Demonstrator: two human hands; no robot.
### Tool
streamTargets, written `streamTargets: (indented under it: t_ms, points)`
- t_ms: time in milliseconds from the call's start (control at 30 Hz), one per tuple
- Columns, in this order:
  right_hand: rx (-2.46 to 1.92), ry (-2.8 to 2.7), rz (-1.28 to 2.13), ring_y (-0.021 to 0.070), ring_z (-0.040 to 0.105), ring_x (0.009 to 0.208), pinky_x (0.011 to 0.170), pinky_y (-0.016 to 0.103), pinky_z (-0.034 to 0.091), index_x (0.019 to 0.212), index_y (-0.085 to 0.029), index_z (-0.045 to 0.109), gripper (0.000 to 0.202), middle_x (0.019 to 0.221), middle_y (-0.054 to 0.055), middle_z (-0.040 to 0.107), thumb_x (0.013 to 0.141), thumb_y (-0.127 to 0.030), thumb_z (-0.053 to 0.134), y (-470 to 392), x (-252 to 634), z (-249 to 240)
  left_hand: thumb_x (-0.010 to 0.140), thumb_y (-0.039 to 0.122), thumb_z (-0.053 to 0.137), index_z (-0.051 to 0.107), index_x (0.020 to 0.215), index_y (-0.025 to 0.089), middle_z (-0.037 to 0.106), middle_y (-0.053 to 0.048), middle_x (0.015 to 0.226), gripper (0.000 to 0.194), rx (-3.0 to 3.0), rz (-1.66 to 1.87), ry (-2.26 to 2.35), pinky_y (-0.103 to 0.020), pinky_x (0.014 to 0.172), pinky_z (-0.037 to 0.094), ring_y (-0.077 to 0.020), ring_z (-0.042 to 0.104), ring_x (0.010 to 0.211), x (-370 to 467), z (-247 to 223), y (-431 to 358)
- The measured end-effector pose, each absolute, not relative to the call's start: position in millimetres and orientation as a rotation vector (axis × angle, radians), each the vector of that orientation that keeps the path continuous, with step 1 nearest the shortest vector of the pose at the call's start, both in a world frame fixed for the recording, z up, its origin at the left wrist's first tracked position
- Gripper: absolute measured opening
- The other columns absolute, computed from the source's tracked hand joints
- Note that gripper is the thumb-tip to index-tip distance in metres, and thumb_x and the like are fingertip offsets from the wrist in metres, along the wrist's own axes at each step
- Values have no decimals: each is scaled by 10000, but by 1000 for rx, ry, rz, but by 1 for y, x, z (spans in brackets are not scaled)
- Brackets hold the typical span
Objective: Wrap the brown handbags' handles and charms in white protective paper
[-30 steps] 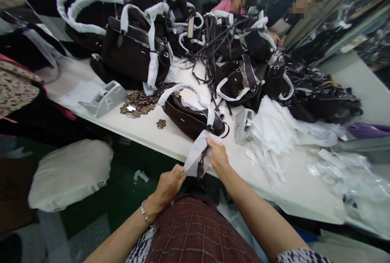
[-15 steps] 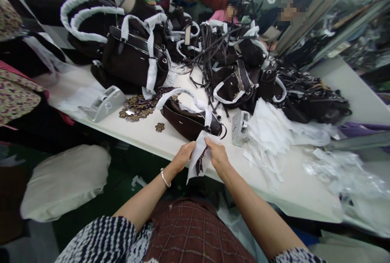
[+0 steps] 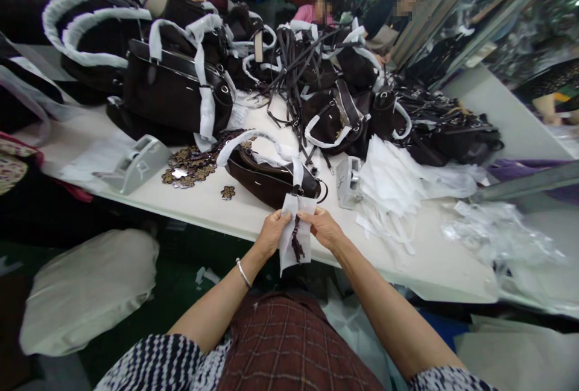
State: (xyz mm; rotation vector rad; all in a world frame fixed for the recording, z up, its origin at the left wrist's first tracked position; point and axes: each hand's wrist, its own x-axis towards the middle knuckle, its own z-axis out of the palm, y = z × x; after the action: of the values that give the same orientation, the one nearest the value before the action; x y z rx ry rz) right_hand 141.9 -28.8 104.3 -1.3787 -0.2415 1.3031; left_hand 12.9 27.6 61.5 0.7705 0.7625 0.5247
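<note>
Between my hands is a sheet of white wrapping paper (image 3: pixel 286 246) at the table's front edge. My left hand (image 3: pixel 272 231) pinches its left side, thumb on top. My right hand (image 3: pixel 323 226) grips the right side the same way. On the paper lies a dark braided tassel (image 3: pixel 297 241), its strands hanging down. Just beyond my hands sits a small dark brown handbag (image 3: pixel 257 181), its handle (image 3: pixel 253 136) wrapped in white. The top of the paper meets the bag's right end, below the wrapped handle.
Tape dispensers (image 3: pixel 141 165) (image 3: pixel 347 183) stand left and right of the bag. Flower-shaped charms (image 3: pixel 192 168) lie in a pile, with one charm (image 3: pixel 227 192) apart. White sheets (image 3: pixel 389 180) are stacked at right. Large handbags (image 3: pixel 172 92) and straps (image 3: pixel 294 77) fill the back; co-workers sit beyond.
The paper now lies more open, showing more of the tassel. My right hand has shifted lower on the sheet. The whole view has swung slightly, moving the table's contents left.
</note>
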Motion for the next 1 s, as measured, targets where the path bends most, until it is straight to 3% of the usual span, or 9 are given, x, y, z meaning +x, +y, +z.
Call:
streamTargets:
  t_ms: [267,533,667,767,900,1000]
  points:
    - [-1555,-306,1129,169,638,646,664,305,516,818,-139,730,377,756,35,744,504,-294,868,-26,135,100,833,563,637,645,987,127,653,-22,813,462,900,529,754,-224,675,467,-117,565,705,8,70,25]
    - [-1672,-419,1051,166,615,627,615,287,501,783,-144,712,315,734,41,727,546,-304,843,-28,136,101,724,501,762,669,979,112,695,-55,873,474,844,527,784,-258,681,486,-146,602,709,12,66,23]
    - [-1546,-367,1260,162,631,668,637,301,533,917,-178,684,423,823,38,725,635,-470,806,-35,145,114,739,460,730,650,925,135,669,-14,800,383,948,583,874,-238,628,451,-137,574,671,11,68,27]
    - [-1641,-323,1305,159,622,673,622,304,530,898,-179,660,492,809,36,702,680,-613,736,-33,148,120,768,400,673,612,795,158,596,30,699,251,1243,578,982,-218,595,387,-120,513,645,11,71,28]
    - [-1811,-428,1045,106,494,562,525,240,399,701,-166,605,480,620,-25,586,601,-600,782,-19,144,111,787,325,609,521,702,183,477,66,617,187,1490,599,1114,-216,585,331,-105,443,611,12,75,23]
    - [-1768,-476,933,85,434,545,520,237,341,619,-166,568,446,575,-52,530,533,-516,832,-7,143,99,783,317,618,516,716,187,483,65,634,178,1510,609,1109,-218,599,339,-107,445,625,12,76,22]
